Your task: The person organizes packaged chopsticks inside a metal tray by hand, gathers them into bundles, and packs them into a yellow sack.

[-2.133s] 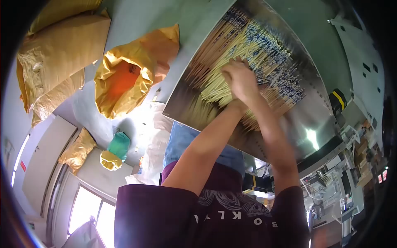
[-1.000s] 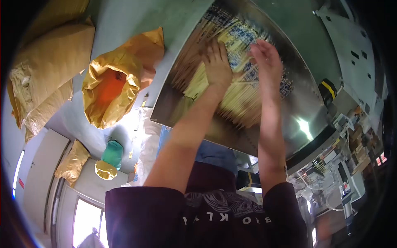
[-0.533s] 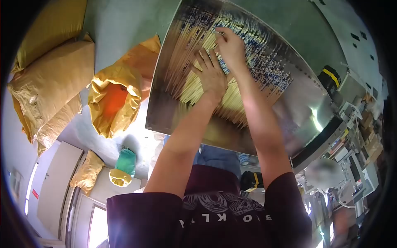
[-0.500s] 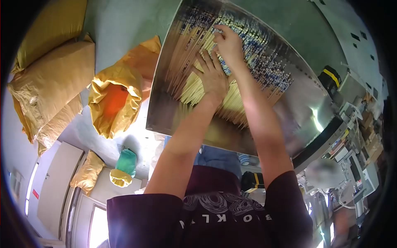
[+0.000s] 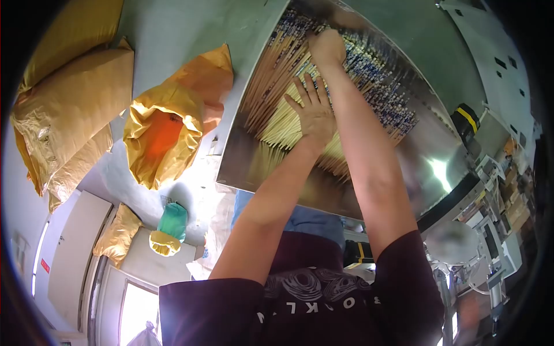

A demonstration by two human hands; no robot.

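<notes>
Many thin pale wooden chopsticks (image 5: 281, 128) with blue-and-white patterned ends (image 5: 369, 78) lie side by side in a shiny metal tray (image 5: 245, 164). My left hand (image 5: 316, 118) rests flat over the middle of the chopsticks, its fingers spread and pointing toward the patterned ends. Just beyond it, my right hand (image 5: 329, 49) is curled closed at the far patterned ends. Its fingertips are hidden under the hand, so whether it grips any chopsticks does not show. Both forearms reach over the tray's near edge.
An open yellow sack (image 5: 164, 138) with an orange inside stands left of the tray. Large stuffed tan sacks (image 5: 75, 109) lie farther left. A small green bag (image 5: 173, 222) sits on the floor. Black-and-yellow boxes (image 5: 466, 120) and cluttered equipment (image 5: 496, 236) are to the right.
The view has shifted, so the tray appears farther right. My right hand has curled over, its fingertips now turned out of sight. My left hand stays spread on the chopsticks.
</notes>
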